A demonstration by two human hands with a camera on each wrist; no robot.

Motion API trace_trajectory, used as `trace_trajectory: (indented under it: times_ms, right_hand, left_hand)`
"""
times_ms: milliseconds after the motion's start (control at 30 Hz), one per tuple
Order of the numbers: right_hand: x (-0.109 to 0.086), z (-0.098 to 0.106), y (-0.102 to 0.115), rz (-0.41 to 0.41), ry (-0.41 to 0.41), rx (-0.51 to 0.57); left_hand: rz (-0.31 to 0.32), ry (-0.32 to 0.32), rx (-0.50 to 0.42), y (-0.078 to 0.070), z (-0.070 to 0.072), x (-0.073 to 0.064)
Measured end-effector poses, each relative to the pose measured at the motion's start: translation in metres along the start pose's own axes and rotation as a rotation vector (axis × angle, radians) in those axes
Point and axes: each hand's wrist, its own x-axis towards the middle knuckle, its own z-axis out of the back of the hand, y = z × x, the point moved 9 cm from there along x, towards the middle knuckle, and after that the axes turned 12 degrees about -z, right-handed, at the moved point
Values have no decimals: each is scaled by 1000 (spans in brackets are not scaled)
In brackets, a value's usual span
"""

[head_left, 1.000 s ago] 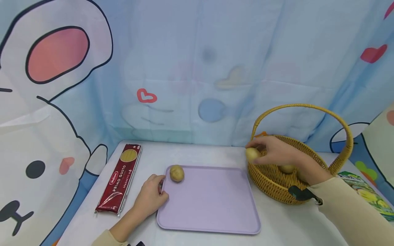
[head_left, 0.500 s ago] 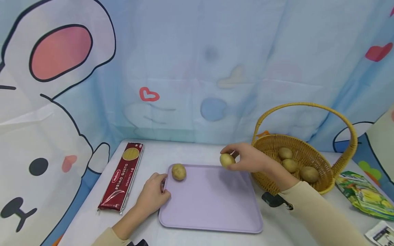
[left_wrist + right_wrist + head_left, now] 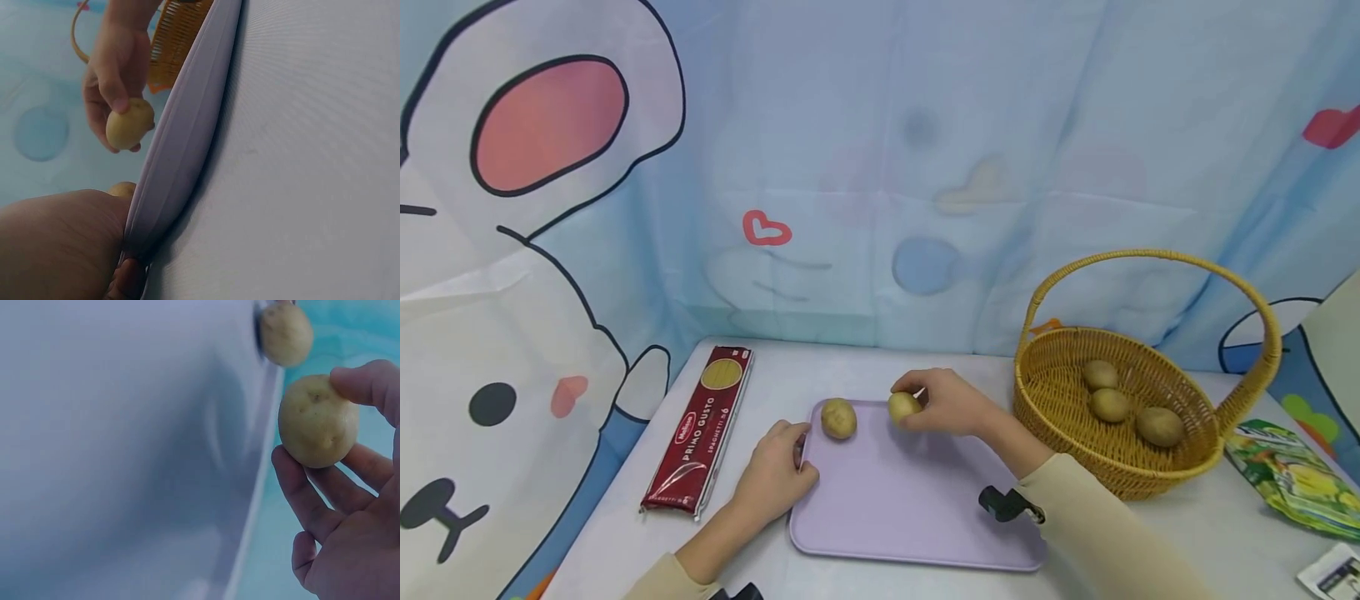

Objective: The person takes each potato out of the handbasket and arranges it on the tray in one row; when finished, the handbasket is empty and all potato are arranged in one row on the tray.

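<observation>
Between thumb and fingers, my right hand (image 3: 951, 404) pinches a potato (image 3: 902, 407) above the far edge of a lilac tray (image 3: 917, 500). In the right wrist view the held potato (image 3: 317, 422) appears apart from the tray. Another potato (image 3: 838, 418) lies in the tray's far left corner. My left hand (image 3: 772, 473) grips the tray's left edge, thumb over the rim; the left wrist view shows a fingertip (image 3: 130, 278) at the tray's underside. To the right, a wicker basket (image 3: 1067, 462) holds three potatoes (image 3: 1109, 405).
A red spaghetti packet (image 3: 698, 433) lies left of the tray. Right of the basket are a green packet (image 3: 1296, 475) and a small white packet (image 3: 1330, 573). The basket's tall handle (image 3: 1142, 252) arches over it. A printed curtain (image 3: 820, 167) hangs behind the table.
My right hand has carried the potato out from the basket leftward over the tray, near the other potato. My left hand has stayed on the tray's edge.
</observation>
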Motion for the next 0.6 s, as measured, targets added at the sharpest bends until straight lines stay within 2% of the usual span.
trace_trajectory:
  times_ms: [267,433,600]
  right_hand:
    - [16,-28,3,-47,-6,-18]
    - [24,-36,5,-83,-42,-33]
    - [27,-37,8,-116,-97,-113]
  left_hand:
    - [2,11,-2,-1,0,0]
    - [2,13,0,0,0,-1]
    - [8,18,1,0,0,0]
